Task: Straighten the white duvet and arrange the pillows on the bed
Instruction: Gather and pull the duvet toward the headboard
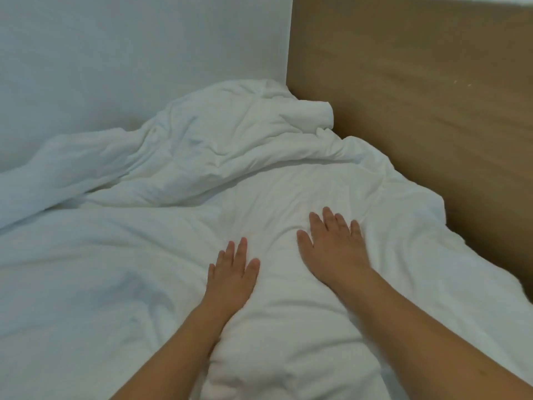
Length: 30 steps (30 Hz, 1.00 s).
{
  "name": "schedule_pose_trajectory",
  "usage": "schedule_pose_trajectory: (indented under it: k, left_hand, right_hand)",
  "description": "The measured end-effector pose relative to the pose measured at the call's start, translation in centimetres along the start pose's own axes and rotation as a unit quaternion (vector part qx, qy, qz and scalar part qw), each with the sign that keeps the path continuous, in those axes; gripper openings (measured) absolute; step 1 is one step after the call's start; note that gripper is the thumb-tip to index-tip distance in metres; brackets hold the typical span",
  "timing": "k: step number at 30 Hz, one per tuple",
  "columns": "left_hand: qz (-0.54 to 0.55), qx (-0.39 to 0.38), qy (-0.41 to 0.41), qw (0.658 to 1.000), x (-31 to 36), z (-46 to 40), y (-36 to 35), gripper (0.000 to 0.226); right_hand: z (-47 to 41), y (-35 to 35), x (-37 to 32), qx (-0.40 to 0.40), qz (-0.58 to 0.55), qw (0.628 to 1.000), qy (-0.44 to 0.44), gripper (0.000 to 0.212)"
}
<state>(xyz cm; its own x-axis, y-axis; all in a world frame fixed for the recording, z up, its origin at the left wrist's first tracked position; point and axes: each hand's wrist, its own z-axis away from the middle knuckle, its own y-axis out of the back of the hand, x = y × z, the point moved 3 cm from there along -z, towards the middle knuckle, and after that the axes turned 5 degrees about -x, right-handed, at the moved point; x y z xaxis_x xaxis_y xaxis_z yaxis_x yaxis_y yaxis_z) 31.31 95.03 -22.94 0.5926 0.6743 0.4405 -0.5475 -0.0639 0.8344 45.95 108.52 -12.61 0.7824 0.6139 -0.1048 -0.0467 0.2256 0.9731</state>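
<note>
White duvet [173, 269] rumpled, its ridge diagonal toward the wooden headboard [418, 96].

Two bare hands, the left hand [232, 274] and right hand [331, 249], one crumpled white fabric duvet [202, 151], and one brown wooden headboard panel [418, 96].

**Soft cloth, matt wood, plain wall**

The white duvet [259, 180] is matt, soft cloth, creased and rumpled, bunched thickest toward 12 o'clock. At 2 o'clock the headboard [418, 90] looks like light brown wood, matt and faintly grained. At 10 o'clock the wall [129, 53] is smooth, flat white.
</note>
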Motion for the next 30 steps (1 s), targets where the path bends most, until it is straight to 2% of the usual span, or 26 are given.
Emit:
schedule_pose_trajectory:
  k: [2,4,5,8,10,14,22,25,27,30]
  left_hand:
    - [-0.039,-0.048,0.000,0.998,-1.1,3.5,0.6,0.061]
    - [-0.096,-0.059,-0.013,0.994,-1.9,8.4,1.4,0.072]
    - [-0.102,-0.056,-0.015,0.993,-2.4,10.8,1.7,0.075]
    - [-0.069,-0.058,0.032,0.995,-3.7,17.6,3.1,0.064]
    - [-0.090,-0.061,0.047,0.993,-4.1,21.4,3.7,0.063]
    - [-0.153,-0.040,0.011,0.987,-4.0,27.5,4.1,0.063]
    - [-0.244,0.064,-0.072,0.965,-7.2,43.2,0.6,0.065]
    - [-0.209,0.082,-0.051,0.973,-10.8,51.9,-1.2,0.066]
    - [-0.207,0.071,-0.022,0.976,-13.9,57.5,-1.3,0.068]
    - [-0.220,0.042,0.051,0.973,-18.8,62.8,2.0,0.070]
  right_hand:
    - [4.8,0.4,-0.6,-0.012,0.006,1.000,0.010,0.064]
    - [9.8,0.7,-1.0,-0.007,0.013,1.000,0.021,0.065]
    - [12.2,0.6,-1.2,-0.004,0.021,0.999,0.026,0.065]
    - [18.9,-0.5,-1.9,-0.003,0.051,0.998,0.039,0.066]
    - [22.7,-1.6,-2.5,-0.002,0.054,0.997,0.050,0.067]
    - [28.9,-3.6,-3.6,0.023,0.062,0.995,0.078,0.069]
    - [40.5,-10.1,-7.2,0.060,0.056,0.991,0.107,0.066]
    - [46.4,-12.5,-10.6,0.061,-0.006,0.994,0.093,0.068]
    - [50.8,-12.6,-13.5,0.031,-0.045,0.994,0.098,0.071]
    - [56.0,-10.1,-17.4,0.003,-0.026,0.989,0.149,0.076]
